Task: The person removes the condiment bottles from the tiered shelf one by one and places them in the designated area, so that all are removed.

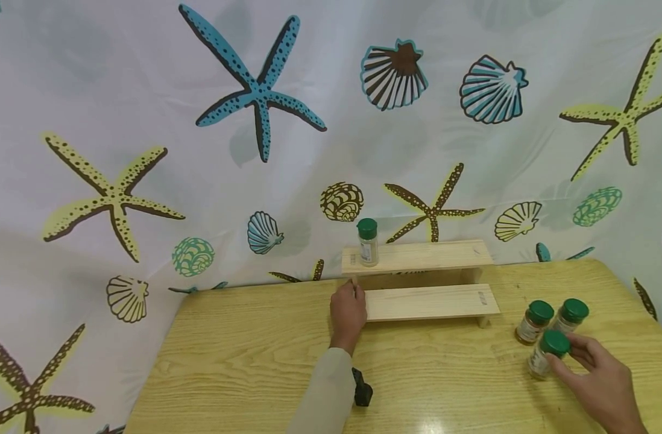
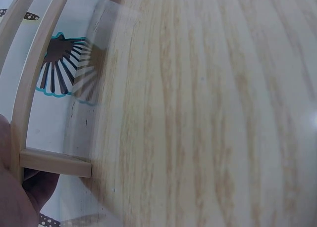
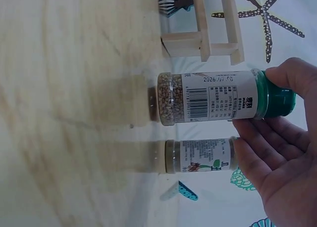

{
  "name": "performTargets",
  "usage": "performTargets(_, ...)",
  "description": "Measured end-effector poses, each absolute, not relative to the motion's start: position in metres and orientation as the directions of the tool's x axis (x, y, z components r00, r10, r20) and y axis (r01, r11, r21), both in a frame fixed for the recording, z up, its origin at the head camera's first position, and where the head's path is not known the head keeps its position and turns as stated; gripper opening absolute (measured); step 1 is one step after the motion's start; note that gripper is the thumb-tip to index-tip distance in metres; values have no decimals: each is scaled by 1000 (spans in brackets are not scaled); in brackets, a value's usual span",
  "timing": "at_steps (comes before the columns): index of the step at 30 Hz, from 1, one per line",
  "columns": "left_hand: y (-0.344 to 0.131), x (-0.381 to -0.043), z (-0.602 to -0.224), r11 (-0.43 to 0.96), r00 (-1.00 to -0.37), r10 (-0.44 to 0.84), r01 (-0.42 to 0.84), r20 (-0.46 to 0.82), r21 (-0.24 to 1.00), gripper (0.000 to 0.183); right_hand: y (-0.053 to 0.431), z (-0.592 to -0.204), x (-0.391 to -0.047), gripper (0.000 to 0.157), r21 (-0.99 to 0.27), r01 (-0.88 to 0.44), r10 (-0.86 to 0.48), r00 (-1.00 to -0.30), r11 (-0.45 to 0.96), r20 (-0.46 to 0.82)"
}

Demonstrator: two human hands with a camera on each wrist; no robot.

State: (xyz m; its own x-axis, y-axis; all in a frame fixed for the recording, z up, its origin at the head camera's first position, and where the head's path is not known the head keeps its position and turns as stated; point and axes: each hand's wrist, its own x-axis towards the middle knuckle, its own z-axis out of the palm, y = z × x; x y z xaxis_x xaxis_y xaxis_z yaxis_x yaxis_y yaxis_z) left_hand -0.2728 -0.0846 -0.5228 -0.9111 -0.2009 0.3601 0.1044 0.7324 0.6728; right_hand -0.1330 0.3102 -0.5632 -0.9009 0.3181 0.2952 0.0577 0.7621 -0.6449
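Observation:
A two-step wooden shelf [image 1: 431, 303] stands at the back of the table, and my left hand [image 1: 348, 310] grips the left end of its lower board. The left wrist view shows thumb and fingers on either side of that board [image 2: 29, 98], beside its short leg. My right hand [image 1: 599, 374] holds a spice jar [image 3: 218, 96] by its green cap, thumb on one side and fingers on the other. Tan seeds fill this jar, and it stands close to the table. Right behind it are two more green-capped jars, one reddish [image 1: 530, 325] and one paler [image 1: 571, 316].
Another green-capped jar [image 1: 368, 244] stands upright on the left part of the upper board. A small black object [image 1: 362, 389] shows beside the left sleeve [image 1: 325, 392]. Behind the wood-grain table [image 1: 244, 355] hangs a cloth [image 1: 320, 150] printed with starfish and shells.

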Motion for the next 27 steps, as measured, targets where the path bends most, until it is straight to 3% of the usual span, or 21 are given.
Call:
performTargets(10,-81,-273,-516,732,-933,-218,38,286,681,24,280,-510,-115,49,-654,119,361,-899,747,249)
performTargets(16,-79,-274,-517,718,-934,-221,39,280,695,26,277,-496,-111,50,-649,130,354,-907,749,227)
performTargets(21,-79,-275,-519,726,-931,-220,44,292,687,25,289,-507,-116,58,-623,127,317,-926,772,203)
performTargets(27,-82,-271,-516,723,-934,-216,42,284,690,24,309,-531,-127,79,-616,144,277,-953,775,126)
